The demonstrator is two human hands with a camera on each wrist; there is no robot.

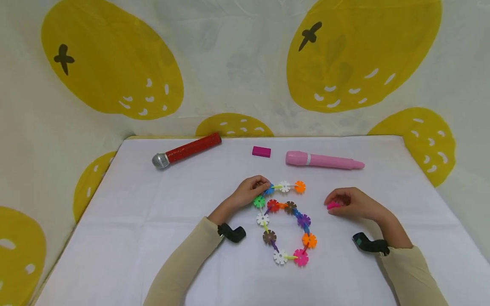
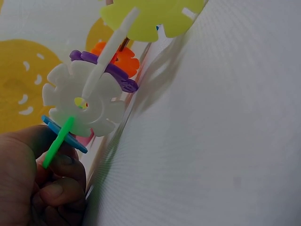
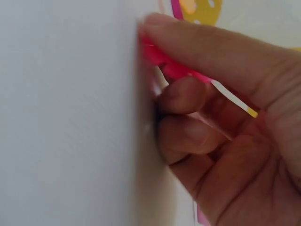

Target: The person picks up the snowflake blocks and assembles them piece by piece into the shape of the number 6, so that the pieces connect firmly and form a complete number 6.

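A chain of colourful snowflake discs (image 1: 280,257), linked edge-on, lies on the white cloth in a shape like a 6. At its upper left my left hand (image 1: 249,192) pinches a blue snowflake disc (image 1: 270,189). In the left wrist view that blue disc (image 2: 66,135) sits between thumb and fingers, with a green disc (image 2: 59,143) and a white disc (image 2: 84,99) beside it. To the right of the chain, apart from it, my right hand (image 1: 355,205) holds a pink snowflake disc (image 1: 334,205) between thumb and fingers, low over the cloth.
Behind the chain lie a red toy microphone (image 1: 193,147) with a silver head, a small magenta block (image 1: 261,151) and a pink pen-shaped stick (image 1: 329,161). A cloth with yellow fruit prints (image 1: 115,59) hangs along the back and sides of the white-covered table (image 1: 115,238).
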